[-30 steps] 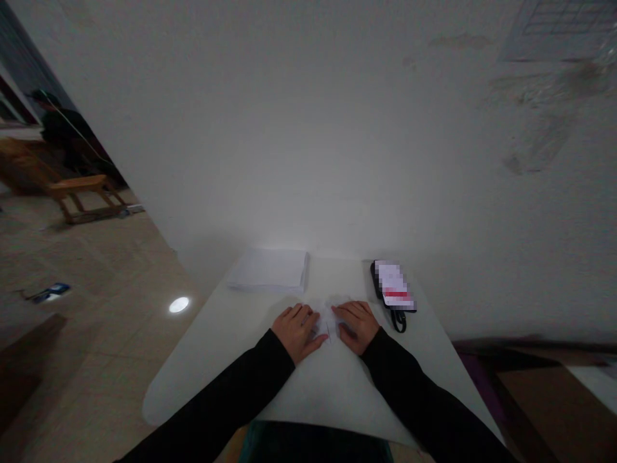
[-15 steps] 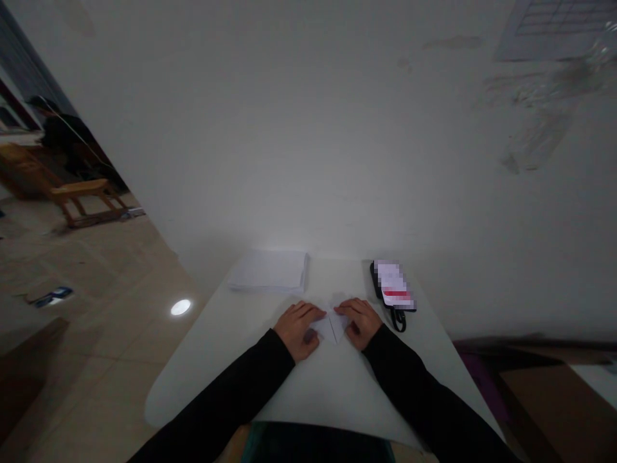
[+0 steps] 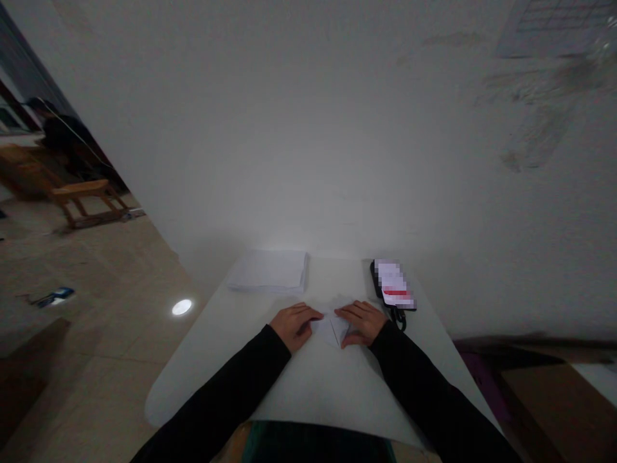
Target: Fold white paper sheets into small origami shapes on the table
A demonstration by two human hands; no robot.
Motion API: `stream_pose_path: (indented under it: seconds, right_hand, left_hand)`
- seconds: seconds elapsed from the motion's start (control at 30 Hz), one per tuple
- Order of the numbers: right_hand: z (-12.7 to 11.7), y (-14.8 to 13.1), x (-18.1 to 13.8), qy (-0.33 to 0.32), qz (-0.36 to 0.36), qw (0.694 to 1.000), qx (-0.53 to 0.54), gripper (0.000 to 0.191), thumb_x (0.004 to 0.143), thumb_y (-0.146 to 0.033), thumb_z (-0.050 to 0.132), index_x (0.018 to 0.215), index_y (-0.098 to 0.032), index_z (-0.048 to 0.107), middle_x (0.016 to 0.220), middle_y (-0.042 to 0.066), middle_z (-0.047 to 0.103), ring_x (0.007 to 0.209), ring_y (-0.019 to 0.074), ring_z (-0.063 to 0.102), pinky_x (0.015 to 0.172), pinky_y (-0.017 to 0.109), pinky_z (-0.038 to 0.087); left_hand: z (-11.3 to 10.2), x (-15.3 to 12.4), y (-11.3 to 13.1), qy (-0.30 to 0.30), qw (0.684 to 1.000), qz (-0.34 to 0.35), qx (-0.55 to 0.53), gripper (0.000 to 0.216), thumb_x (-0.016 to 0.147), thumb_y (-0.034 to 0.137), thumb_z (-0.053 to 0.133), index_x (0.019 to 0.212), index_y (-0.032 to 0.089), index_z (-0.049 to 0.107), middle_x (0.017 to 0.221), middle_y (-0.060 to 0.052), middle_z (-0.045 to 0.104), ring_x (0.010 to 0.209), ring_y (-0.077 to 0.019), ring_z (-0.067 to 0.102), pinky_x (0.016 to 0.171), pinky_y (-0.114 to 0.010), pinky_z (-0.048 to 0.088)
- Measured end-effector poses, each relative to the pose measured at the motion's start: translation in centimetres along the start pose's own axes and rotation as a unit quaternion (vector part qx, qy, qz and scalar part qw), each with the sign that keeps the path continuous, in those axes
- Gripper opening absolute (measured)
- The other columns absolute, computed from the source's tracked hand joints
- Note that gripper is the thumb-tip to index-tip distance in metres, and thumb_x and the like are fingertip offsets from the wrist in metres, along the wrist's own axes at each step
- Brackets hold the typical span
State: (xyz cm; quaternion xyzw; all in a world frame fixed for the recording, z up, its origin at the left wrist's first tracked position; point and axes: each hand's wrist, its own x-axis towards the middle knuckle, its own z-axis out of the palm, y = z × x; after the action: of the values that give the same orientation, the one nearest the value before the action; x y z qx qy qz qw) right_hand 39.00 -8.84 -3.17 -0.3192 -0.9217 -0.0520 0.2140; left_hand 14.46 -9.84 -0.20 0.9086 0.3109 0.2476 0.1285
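Now my right hand has slid its thumb to the near tip of the folded white paper on the table, so it spans the right flap, while my left hand touches the left side, whether either grips I cannot tell.

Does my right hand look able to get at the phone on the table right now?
Likely yes: the phone lies close beyond the right hand, and nothing visible lies on top of it, though that hand would first have to leave the folded paper.
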Motion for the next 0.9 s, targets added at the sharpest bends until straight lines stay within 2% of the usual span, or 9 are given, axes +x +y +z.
stream_pose_path:
  seconds: [0.17,0.33,0.4,0.47,0.53,0.6,0.67,0.77,0.9]
  right_hand:
    - [0.1,-1.2,0.7,0.114,-0.05,0.989,-0.077,0.024,0.082,-0.022,0.051,0.103,-0.016,0.061,0.072,0.005,0.067,0.067,0.0162,0.058,0.072,0.033,0.039]
    - [-1.6,-2.1,1.5,0.241,0.047,0.967,0.069,0.034,0.08,-0.013,0.053,0.113,-0.02,0.053,0.085,0.004,0.067,0.075,0.0148,0.06,0.075,0.033,0.043]
    - [-2.2,-2.3,1.9,0.328,0.178,0.911,0.175,0.054,0.073,-0.019,0.064,0.123,-0.021,0.043,0.109,0.009,0.06,0.092,0.0188,0.058,0.077,0.035,0.045]
    - [-2.3,-2.4,2.5,0.395,0.291,0.82,0.295,0.081,0.061,-0.027,0.075,0.129,-0.022,0.032,0.121,0.013,0.052,0.099,0.0225,0.056,0.078,0.039,0.047]
    - [-1.8,-2.6,3.0,0.378,0.356,0.734,0.438,0.076,0.055,-0.032,0.077,0.121,-0.02,0.041,0.108,0.01,0.061,0.092,0.0227,0.06,0.076,0.041,0.049]
    - [-1.0,-2.9,3.3,0.306,0.392,0.657,0.567,0.051,0.056,-0.036,0.076,0.098,-0.016,0.057,0.082,0.006,0.068,0.077,0.0213,0.064,0.073,0.04,0.051]
    - [-0.2,-3.4,3.7,0.281,0.415,0.615,0.609,0.038,0.054,-0.037,0.076,0.081,-0.016,0.062,0.072,0.004,0.069,0.067,0.0196,0.064,0.069,0.037,0.052]
    - [0.4,-4.2,4.0,0.28,0.409,0.601,0.627,0.034,0.055,-0.036,0.076,0.079,-0.016,0.063,0.075,0.003,0.07,0.067,0.0196,0.064,0.069,0.036,0.052]
    - [-0.3,-3.8,3.6,0.25,0.371,0.607,0.657,0.039,0.057,-0.034,0.075,0.088,-0.015,0.062,0.076,0.004,0.07,0.067,0.0196,0.065,0.068,0.035,0.051]
  left_hand:
    - [-0.1,0.3,0.5,0.012,0.999,0.007,0.052,0.036,0.074,0.037,0.055,0.104,0.017,0.057,0.093,-0.008,0.063,0.089,-0.0214,0.057,0.081,-0.036,0.045]
    - [1.1,1.2,1.1,0.1,0.992,-0.07,0.023,0.025,0.084,0.035,0.047,0.089,0.017,0.063,0.082,-0.007,0.066,0.08,-0.0195,0.061,0.075,-0.034,0.047]
    - [1.9,2.0,1.6,0.179,0.969,-0.146,-0.084,0.025,0.082,0.036,0.049,0.089,0.017,0.063,0.08,-0.006,0.067,0.075,-0.0181,0.062,0.07,-0.031,0.05]
    - [2.7,3.1,2.3,0.246,0.917,-0.206,-0.235,0.028,0.079,0.038,0.054,0.096,0.016,0.061,0.086,-0.005,0.069,0.076,-0.0182,0.064,0.068,-0.03,0.051]
    - [3.4,4.1,3.0,0.307,0.848,-0.232,-0.364,0.036,0.076,0.038,0.058,0.103,0.014,0.058,0.096,-0.008,0.068,0.082,-0.0196,0.064,0.072,-0.031,0.051]
    - [3.9,4.9,3.7,0.355,0.794,-0.242,-0.43,0.042,0.076,0.039,0.058,0.107,0.012,0.055,0.102,-0.011,0.066,0.088,-0.0207,0.063,0.078,-0.033,0.05]
    - [4.1,5.3,4.1,0.379,0.77,-0.247,-0.45,0.042,0.078,0.04,0.055,0.108,0.011,0.055,0.105,-0.011,0.064,0.094,-0.0211,0.06,0.083,-0.034,0.047]
    - [4.2,5.3,4.1,0.356,0.789,-0.235,-0.443,0.04,0.078,0.041,0.054,0.105,0.012,0.058,0.108,-0.011,0.062,0.099,-0.0216,0.057,0.088,-0.035,0.044]
    - [3.6,5.2,3.2,0.259,0.807,-0.235,-0.475,0.042,0.074,0.046,0.057,0.098,0.011,0.062,0.095,-0.009,0.066,0.089,-0.0212,0.059,0.081,-0.032,0.045]
